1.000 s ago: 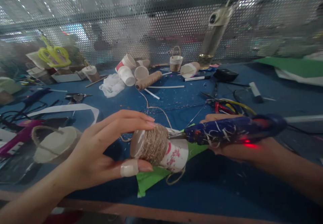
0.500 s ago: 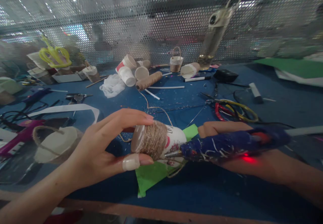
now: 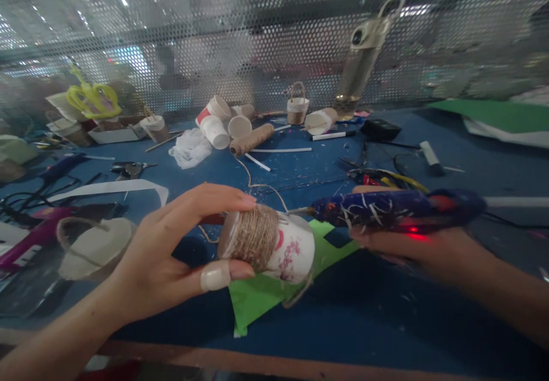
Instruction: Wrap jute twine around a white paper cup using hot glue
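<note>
My left hand (image 3: 171, 249) grips a paper cup (image 3: 295, 249) lying on its side, fingers on top and the taped thumb below. Brown twine (image 3: 255, 238) is wound round the cup's base half; the white half shows a pink flower print. A loose strand runs from the cup back to the twine roll (image 3: 252, 139). In my right hand (image 3: 398, 243) is a blue hot glue gun (image 3: 377, 208) with a red light and a white glue stick out of its rear. Its nozzle points left, just above the cup's far side. Green paper (image 3: 257, 301) lies beneath the cup.
At left are a twine-handled cup basket (image 3: 98, 249) and a magenta glue gun (image 3: 38, 235). Several paper cups (image 3: 214, 131), a marker (image 3: 332, 136) and a water bottle (image 3: 359, 60) stand or lie before the perforated metal screen (image 3: 257, 43). Scissors (image 3: 386, 178) lie behind the glue gun.
The glue gun has moved up and away from the cup's near side, its nozzle now near the far side. My left hand still holds the cup, which has shifted slightly left.
</note>
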Available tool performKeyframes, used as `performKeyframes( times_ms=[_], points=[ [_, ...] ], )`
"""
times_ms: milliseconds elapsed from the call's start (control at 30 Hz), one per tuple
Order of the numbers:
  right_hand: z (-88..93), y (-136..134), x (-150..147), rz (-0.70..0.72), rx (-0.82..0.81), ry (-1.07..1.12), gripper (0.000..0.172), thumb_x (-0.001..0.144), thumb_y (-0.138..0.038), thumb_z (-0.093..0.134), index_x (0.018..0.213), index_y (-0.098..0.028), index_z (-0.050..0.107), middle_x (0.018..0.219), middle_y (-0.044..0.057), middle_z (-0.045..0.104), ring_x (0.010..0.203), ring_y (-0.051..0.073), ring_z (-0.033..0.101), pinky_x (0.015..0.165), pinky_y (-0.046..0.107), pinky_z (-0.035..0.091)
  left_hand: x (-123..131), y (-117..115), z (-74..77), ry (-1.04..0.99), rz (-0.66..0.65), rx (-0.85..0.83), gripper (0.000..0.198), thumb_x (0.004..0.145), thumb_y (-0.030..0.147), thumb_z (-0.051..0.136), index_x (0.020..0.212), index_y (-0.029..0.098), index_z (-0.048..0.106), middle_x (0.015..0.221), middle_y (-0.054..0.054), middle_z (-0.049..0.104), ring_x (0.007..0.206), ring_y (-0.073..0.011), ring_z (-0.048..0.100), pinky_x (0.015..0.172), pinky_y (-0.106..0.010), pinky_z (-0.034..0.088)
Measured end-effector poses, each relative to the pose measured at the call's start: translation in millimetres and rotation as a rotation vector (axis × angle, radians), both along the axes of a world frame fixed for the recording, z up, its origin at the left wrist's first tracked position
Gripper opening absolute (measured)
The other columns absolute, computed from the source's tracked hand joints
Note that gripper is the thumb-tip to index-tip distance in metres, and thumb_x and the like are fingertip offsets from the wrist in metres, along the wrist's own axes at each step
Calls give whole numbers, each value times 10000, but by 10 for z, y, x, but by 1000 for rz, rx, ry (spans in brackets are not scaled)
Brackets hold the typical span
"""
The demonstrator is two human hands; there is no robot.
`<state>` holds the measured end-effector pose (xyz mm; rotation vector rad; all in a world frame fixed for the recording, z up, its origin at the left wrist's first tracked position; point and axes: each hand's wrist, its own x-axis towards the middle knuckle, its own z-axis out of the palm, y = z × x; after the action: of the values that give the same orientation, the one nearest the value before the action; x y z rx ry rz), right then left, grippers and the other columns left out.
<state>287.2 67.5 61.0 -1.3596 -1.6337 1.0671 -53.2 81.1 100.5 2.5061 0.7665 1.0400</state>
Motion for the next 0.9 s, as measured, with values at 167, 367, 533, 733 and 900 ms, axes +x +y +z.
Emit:
performKeyframes(
  times_ms=[167, 367, 533, 733, 900],
  points=[
    [138, 57, -57, 251, 288, -7, 247, 908, -364, 749, 759, -251, 588, 718, -40, 599, 613, 136, 545, 540, 268, 421, 3, 1, -45, -70, 250, 55, 406, 938, 269, 825, 1312, 299, 668, 1299, -27, 727, 1201, -230, 697, 950, -314, 618],
    [-18, 146, -37, 543, 392, -308, 154, 808, -232, 744, 882, -257, 612, 813, -26, 712, 632, 149, 620, 566, 269, 420, 21, -6, -44, -131, 269, 52, 474, 910, 212, 836, 1333, 329, 656, 1360, -12, 672, 1271, -238, 639, 982, -325, 594],
    [-88, 187, -36, 595, 467, -394, 262, 816, -148, 748, 1041, -263, 678, 1050, 41, 775, 891, 224, 736, 776, 323, 544, 25, -9, -46, -204, 173, -49, 473, 914, 190, 828, 1334, 319, 652, 1350, -26, 669, 1244, -227, 667, 980, -307, 644],
    [62, 167, -97, 599, 330, -462, 587, 813, -198, 811, 1380, -244, 664, 1373, 129, 688, 1230, 299, 710, 1054, 404, 572, 39, 3, -66, -241, 111, -80, 512, 894, 163, 839, 1342, 332, 658, 1354, -16, 675, 1281, -215, 665, 1024, -275, 645],
    [202, 73, -8, 673, 307, -391, 683, 819, -102, 751, 1434, -358, 602, 1653, 64, 516, 1515, 307, 532, 1231, 419, 470, 33, -19, -70, -210, 111, -41, 495, 902, 207, 846, 1342, 334, 657, 1356, -42, 674, 1316, -237, 655, 999, -300, 661]
  ],
)
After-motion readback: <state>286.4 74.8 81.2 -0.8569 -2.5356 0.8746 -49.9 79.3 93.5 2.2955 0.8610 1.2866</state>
